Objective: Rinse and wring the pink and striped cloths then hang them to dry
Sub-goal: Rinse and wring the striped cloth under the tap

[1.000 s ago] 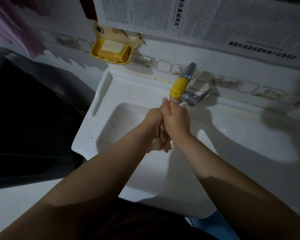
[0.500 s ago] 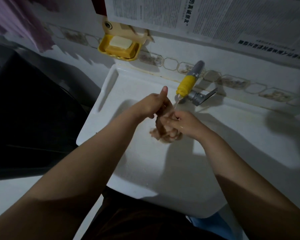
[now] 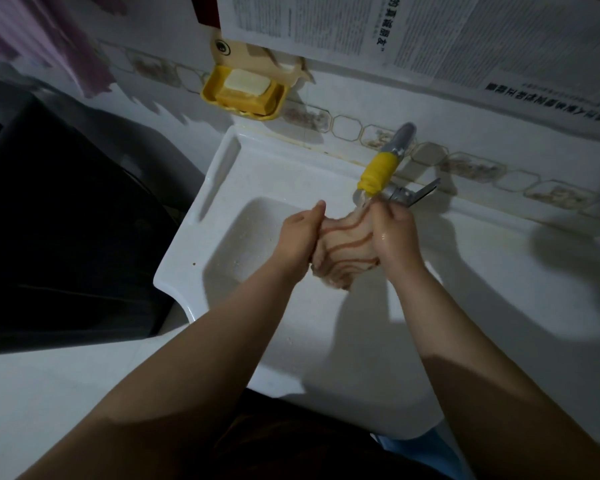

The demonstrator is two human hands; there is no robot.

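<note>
Striped cloth [image 3: 347, 244] spans left-right between both gripping hands, left hand [image 3: 300, 237] and right hand [image 3: 394, 237]; right end apparently nearest the tap [image 3: 381, 171].

One head-worn view looks forward and steeply down from close above a white sink [image 3: 201, 233]. It faces the tiled wall [image 3: 499, 129] behind the sink, and both forearms reach in from the bottom edge toward the tap [image 3: 385, 168].

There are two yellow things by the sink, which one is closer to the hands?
The yellow sleeve on the tap spout, just above the right hand. The yellow soap dish hangs on the wall, well apart from both hands.
</note>
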